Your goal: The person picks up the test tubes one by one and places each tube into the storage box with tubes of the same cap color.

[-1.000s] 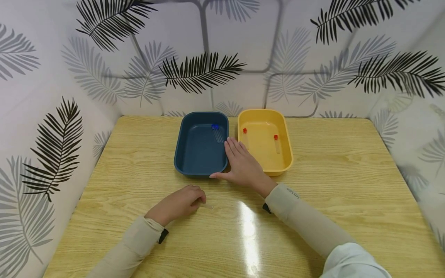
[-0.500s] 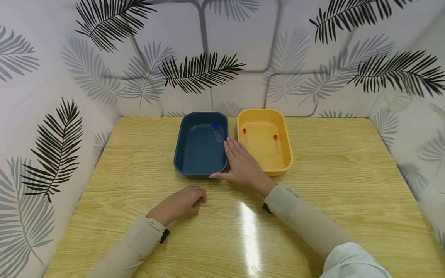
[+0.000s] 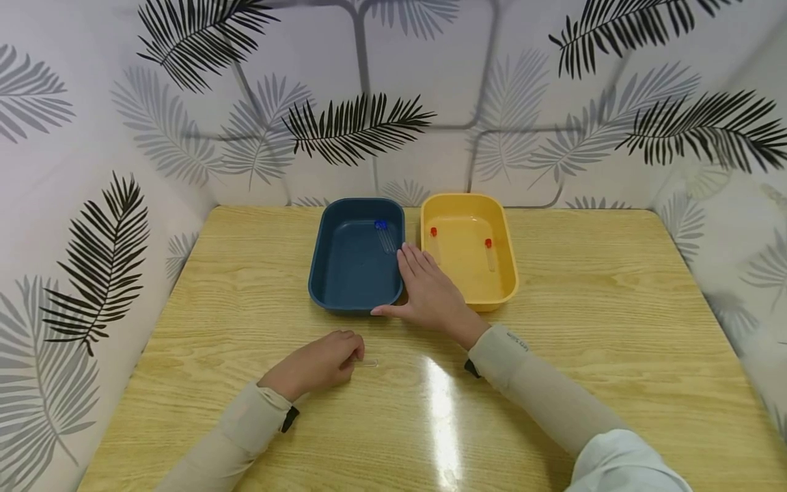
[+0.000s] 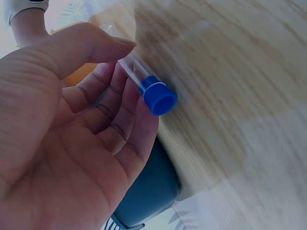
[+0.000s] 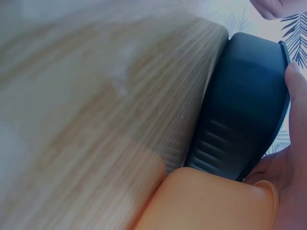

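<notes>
Thumb and fingers of my left hand (image 3: 316,362) pinch a clear test tube (image 3: 369,363), low over the table in front of the trays. Its blue cap (image 4: 159,98) shows in the left wrist view but is hidden by the hand in the head view. My right hand (image 3: 430,290) rests at the near right corner of the dark blue tray (image 3: 353,280). Its fingers lie straight along the tray's right rim, and its thumb touches the front edge. Blue-capped test tubes (image 3: 381,225) lie close together at the back right inside that tray.
Right of the blue tray stands a yellow tray (image 3: 473,290), a narrow gap between them. Two test tubes with red caps lie apart in it, one left (image 3: 433,233) and one right (image 3: 488,244). A leaf-patterned cloth (image 3: 418,164) rises behind the wooden table (image 3: 590,287).
</notes>
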The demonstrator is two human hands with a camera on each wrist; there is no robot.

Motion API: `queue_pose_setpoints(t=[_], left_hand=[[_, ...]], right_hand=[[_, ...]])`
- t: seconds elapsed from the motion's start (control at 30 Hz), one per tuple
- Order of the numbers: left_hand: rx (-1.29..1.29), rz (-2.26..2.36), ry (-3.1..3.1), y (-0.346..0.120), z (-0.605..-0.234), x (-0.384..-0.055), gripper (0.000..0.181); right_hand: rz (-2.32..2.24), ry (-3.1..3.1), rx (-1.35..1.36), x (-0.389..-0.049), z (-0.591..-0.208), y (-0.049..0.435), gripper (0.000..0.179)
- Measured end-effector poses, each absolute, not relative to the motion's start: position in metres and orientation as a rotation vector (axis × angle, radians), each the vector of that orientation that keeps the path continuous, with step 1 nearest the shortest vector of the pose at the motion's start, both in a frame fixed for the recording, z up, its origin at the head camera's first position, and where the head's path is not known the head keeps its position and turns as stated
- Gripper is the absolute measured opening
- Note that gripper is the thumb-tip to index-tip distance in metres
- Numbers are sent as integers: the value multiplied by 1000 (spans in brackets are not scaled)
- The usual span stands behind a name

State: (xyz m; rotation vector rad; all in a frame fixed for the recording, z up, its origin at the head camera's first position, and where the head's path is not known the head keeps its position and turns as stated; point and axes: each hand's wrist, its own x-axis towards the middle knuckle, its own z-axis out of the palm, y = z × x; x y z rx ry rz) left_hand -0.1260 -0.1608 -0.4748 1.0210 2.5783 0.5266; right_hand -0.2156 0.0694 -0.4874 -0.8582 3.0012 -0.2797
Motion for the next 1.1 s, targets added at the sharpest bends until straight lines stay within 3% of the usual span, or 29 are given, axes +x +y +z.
queue_pose_setpoints(t=[0.3, 1.1], left_hand=[[1002, 695, 2526, -166, -471, -133, 16], [798, 1101, 2646, -173, -405, -169, 22]], right_hand=[[-269, 2993, -845, -215, -486, 70, 120], [-273, 2983, -851, -216, -487, 69, 120]])
